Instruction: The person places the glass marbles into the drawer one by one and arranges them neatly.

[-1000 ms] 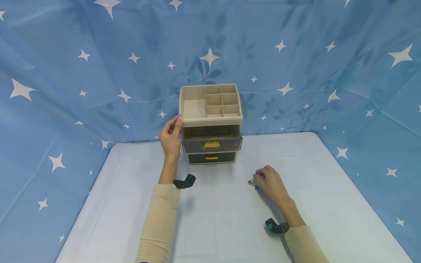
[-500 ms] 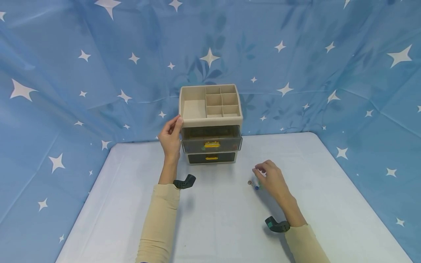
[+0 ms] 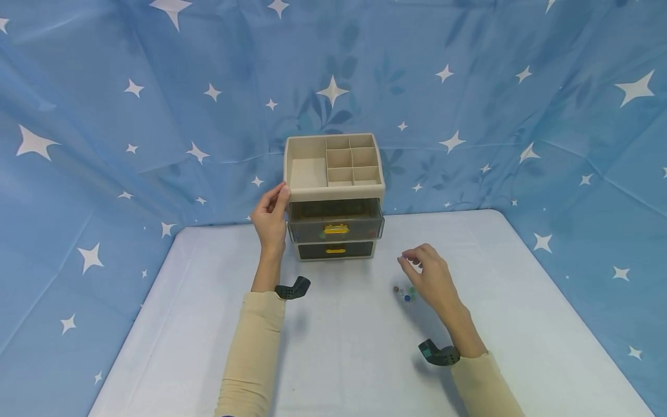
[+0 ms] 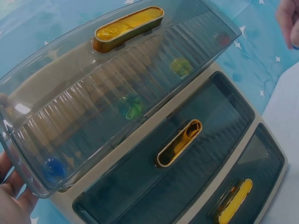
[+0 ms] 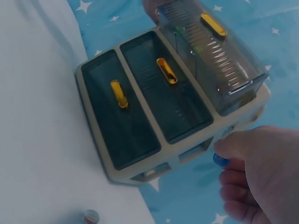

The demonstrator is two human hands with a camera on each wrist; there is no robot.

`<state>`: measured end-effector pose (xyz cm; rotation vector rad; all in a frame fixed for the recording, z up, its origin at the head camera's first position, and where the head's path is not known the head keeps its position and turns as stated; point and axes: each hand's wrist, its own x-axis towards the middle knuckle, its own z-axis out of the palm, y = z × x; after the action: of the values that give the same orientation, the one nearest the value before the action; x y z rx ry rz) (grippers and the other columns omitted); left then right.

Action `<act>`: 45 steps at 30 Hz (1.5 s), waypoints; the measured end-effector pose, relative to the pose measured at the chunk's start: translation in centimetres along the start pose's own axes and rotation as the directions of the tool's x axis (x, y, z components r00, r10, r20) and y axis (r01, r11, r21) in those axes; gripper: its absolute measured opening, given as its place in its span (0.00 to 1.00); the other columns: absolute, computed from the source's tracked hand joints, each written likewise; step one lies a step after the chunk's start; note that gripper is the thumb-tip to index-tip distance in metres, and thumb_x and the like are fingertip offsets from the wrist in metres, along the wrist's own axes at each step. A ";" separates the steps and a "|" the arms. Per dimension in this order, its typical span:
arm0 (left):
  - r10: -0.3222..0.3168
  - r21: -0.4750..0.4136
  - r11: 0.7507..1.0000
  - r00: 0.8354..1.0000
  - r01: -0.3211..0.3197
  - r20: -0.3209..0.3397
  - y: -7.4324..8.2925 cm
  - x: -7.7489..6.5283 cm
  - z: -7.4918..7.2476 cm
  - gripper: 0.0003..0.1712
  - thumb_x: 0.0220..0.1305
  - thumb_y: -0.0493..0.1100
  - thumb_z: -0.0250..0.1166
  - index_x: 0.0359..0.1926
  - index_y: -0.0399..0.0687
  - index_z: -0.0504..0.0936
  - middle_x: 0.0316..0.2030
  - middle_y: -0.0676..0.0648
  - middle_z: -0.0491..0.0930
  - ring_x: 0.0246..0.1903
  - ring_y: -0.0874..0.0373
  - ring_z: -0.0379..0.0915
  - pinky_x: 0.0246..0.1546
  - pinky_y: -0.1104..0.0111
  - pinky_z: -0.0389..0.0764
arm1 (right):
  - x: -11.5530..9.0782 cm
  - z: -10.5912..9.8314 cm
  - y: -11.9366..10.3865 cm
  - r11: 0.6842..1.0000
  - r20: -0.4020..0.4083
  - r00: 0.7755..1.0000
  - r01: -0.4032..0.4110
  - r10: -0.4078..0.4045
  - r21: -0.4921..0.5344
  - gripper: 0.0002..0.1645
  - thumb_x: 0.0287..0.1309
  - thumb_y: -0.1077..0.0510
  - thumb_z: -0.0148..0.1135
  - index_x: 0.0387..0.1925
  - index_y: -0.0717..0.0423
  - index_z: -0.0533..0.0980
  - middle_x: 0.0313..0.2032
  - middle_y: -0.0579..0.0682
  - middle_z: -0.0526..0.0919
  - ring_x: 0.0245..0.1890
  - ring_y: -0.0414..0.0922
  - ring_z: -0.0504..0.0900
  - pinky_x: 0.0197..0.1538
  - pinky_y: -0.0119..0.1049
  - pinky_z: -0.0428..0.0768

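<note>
A beige drawer organizer (image 3: 333,193) stands at the back of the table, its top smoky drawer (image 3: 336,229) pulled out. My left hand (image 3: 271,214) grips the organizer's left front edge with thumb and fingers. Through the drawer, the left wrist view shows a blue marble (image 4: 54,169), a green marble (image 4: 131,107), a yellow marble (image 4: 181,67) and a red marble (image 4: 221,38). To the right of the organizer, my right hand (image 3: 429,275) is raised over the table, pinching a blue marble (image 5: 220,160) between thumb and fingers. Several loose marbles (image 3: 407,298) lie below it.
The lower drawers are closed, with gold handles (image 4: 179,143). Divided compartments (image 3: 340,158) form the organizer's top. A white cloth (image 3: 333,347) covers the table, and a blue star-patterned curtain (image 3: 469,116) hangs behind and at both sides.
My right hand has lifted from the loose marbles and moved slightly toward the back with a marble in its pinch. The left hand and the organizer have stayed put.
</note>
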<state>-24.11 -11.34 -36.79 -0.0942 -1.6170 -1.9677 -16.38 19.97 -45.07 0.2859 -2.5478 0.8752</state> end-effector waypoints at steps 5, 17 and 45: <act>-0.002 0.003 1.000 1.000 0.002 -0.001 0.0 0.0 0.0 0.17 0.67 0.39 0.66 0.52 0.32 0.84 0.36 0.61 0.85 0.35 0.67 0.76 0.39 0.76 0.78 | 0.7 -0.5 -0.9 0.997 -0.075 0.995 0.071 -0.070 0.009 0.09 0.61 0.58 0.69 0.40 0.60 0.82 0.37 0.53 0.81 0.37 0.48 0.80 0.41 0.47 0.84; 0.010 -0.001 1.000 1.000 -0.010 0.002 -0.1 0.0 0.0 0.17 0.67 0.39 0.66 0.52 0.31 0.84 0.35 0.61 0.85 0.34 0.67 0.76 0.39 0.76 0.78 | 2.1 -1.4 -2.4 0.985 -0.182 0.969 0.170 -0.164 0.017 0.10 0.57 0.61 0.72 0.39 0.61 0.82 0.36 0.54 0.82 0.36 0.47 0.80 0.40 0.41 0.83; 0.012 -0.001 1.000 1.000 -0.012 -0.001 -0.2 0.1 0.0 0.17 0.67 0.39 0.66 0.52 0.31 0.84 0.35 0.61 0.85 0.34 0.68 0.76 0.38 0.76 0.78 | 6.8 -2.5 -5.9 0.941 -0.285 0.911 0.330 -0.299 0.067 0.10 0.59 0.62 0.70 0.38 0.66 0.82 0.35 0.59 0.82 0.36 0.51 0.80 0.41 0.36 0.78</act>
<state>-24.25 -11.37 -36.91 -0.1028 -1.6105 -1.9593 -19.63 16.62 -37.02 0.5566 -2.1260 0.8669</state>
